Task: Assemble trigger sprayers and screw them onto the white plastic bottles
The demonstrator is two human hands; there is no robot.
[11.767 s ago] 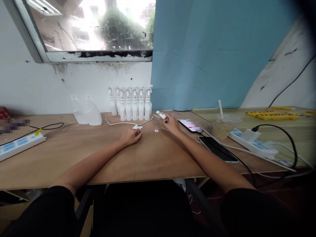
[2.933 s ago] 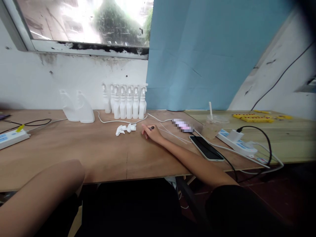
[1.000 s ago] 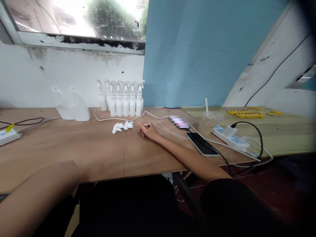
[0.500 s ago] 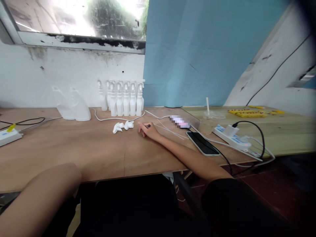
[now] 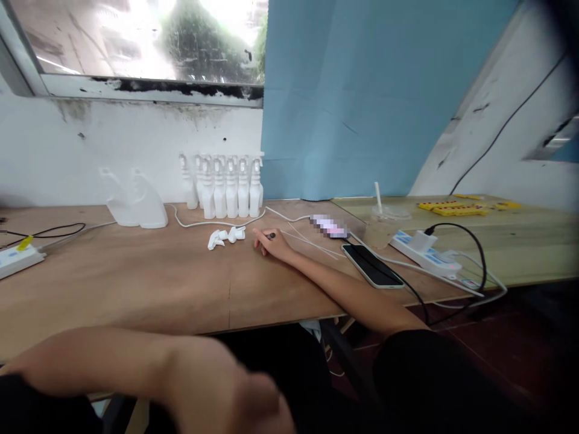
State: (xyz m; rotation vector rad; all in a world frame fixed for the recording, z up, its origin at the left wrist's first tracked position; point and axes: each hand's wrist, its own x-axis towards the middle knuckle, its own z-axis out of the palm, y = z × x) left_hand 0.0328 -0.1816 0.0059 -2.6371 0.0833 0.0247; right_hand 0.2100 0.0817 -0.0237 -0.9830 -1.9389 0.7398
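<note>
My right hand [image 5: 274, 244] rests on the wooden table [image 5: 181, 289], index finger stretched out and the other fingers loosely bent, with nothing visible in it. A dark mark shows on its back. Just left of its fingertips lie two white spray trigger heads [image 5: 218, 239], apart from the hand. My left hand [image 5: 230, 386] is close to the camera at the bottom, in front of my body and the table edge. It is smeared by motion, and its fingers cannot be made out. Several white spray bottles [image 5: 231, 193] with trigger heads stand upright by the wall.
Two white bottles without trigger heads [image 5: 151, 202] stand back left. To the right are thin white tubes [image 5: 312, 244], a phone [image 5: 371, 265], a plastic cup with a straw [image 5: 380, 226] and a power strip [image 5: 425, 256] with cables. Another power strip [image 5: 18, 260] lies far left.
My left forearm and hand have swung right at the bottom, bringing the hand into view. The view has tilted up slightly. My right hand has stayed in place.
</note>
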